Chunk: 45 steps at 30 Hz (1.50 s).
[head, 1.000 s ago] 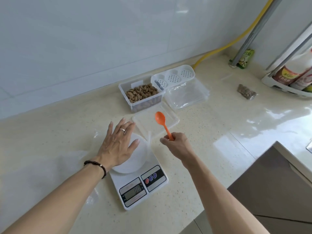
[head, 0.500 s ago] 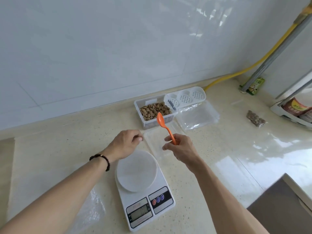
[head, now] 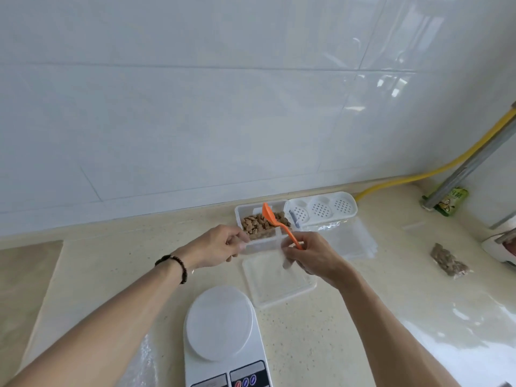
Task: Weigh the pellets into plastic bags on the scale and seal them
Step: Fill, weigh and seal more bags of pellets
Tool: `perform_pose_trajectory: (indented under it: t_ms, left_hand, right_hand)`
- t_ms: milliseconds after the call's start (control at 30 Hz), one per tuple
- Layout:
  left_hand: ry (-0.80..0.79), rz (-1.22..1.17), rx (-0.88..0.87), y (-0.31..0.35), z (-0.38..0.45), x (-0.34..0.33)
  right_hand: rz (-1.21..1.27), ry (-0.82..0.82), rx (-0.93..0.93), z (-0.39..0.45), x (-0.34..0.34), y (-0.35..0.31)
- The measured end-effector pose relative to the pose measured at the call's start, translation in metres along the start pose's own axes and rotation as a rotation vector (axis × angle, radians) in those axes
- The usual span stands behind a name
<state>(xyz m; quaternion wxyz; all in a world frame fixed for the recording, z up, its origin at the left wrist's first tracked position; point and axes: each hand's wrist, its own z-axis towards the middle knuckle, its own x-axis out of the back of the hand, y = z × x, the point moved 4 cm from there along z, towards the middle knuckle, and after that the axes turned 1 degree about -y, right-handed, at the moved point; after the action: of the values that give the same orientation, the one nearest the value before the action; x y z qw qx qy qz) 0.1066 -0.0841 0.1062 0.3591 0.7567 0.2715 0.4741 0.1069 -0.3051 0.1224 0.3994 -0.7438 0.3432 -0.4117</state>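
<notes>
— What do I have in front of me, biggest first?

— A pale stone counter (head: 321, 344) below a white tiled wall (head: 195, 107). Near centre stands the white scale (head: 223, 339), its round platform bare. Just beyond it on the right lies a clear lid (head: 282, 289), flat on the counter. A stack of plastic bags (head: 351, 241) rests farther right, against a white perforated insert (head: 321, 209).

— And the pellets?

— Brown pellets (head: 259, 223) fill a clear tub (head: 245, 212) at the far edge by the wall. A sealed bag of pellets (head: 448, 261) lies far right.

— My hands?

— My left hand (head: 217, 247) pinches one edge of a clear bag (head: 268, 247) in front of the tub; my right hand (head: 312, 255) grips its other edge along with an orange spoon (head: 279, 223), bowl raised over the pellets
</notes>
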Motion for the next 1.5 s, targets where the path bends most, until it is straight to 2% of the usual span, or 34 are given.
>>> perform_pose_trajectory:
  t_ms: [267,333,400,567,633,833,967,1067,1133,1200,1267,1333,1400,1500]
  left_hand:
    - [0.111,0.031,0.04,0.002,0.01,0.016]
    - [0.174,0.149,0.04,0.001,0.014,0.02]
    - [0.237,0.379,0.019,0.006,0.015,0.023]
    - [0.085,0.521,-0.107,0.027,0.022,0.003]
    - [0.101,0.585,-0.169,0.026,0.03,-0.004]
    - [0.352,0.417,-0.332,0.008,0.041,0.007]
    - [0.344,0.423,-0.279,-0.021,0.049,0.016]
    - [0.327,0.466,-0.208,-0.039,0.053,0.017]
    - [0.331,0.473,-0.16,-0.045,0.053,0.016]
    - [0.356,0.481,-0.129,-0.049,0.054,0.016]
    - [0.369,0.498,-0.106,-0.052,0.055,0.017]
    - [0.359,0.521,-0.085,-0.053,0.056,0.017]
    - [0.353,0.544,-0.073,-0.053,0.058,0.018]
    - [0.337,0.584,-0.062,-0.052,0.061,0.017]
  right_hand:
    - [0.049,0.067,0.06,0.023,0.03,-0.012]
    - [0.081,0.073,0.056,0.031,0.026,-0.014]
    - [0.13,0.094,0.023,0.037,0.02,-0.014]
    - [0.195,0.135,-0.003,0.047,0.002,-0.024]
    - [0.204,0.106,-0.007,0.051,-0.008,-0.03]
    - [0.252,0.107,-0.021,0.065,-0.022,-0.025]
    - [0.158,0.247,-0.131,0.074,-0.01,-0.007]
    - [-0.12,0.285,-0.237,0.084,0.007,0.007]
    - [-0.324,0.285,-0.219,0.09,0.017,0.012]
    - [-0.431,0.357,-0.136,0.091,0.025,0.009]
    - [-0.405,0.496,-0.065,0.088,0.034,0.005]
    - [-0.28,0.62,-0.004,0.086,0.042,0.004]
    - [-0.219,0.701,0.045,0.087,0.046,0.003]
    - [-0.334,0.765,0.092,0.089,0.047,0.002]
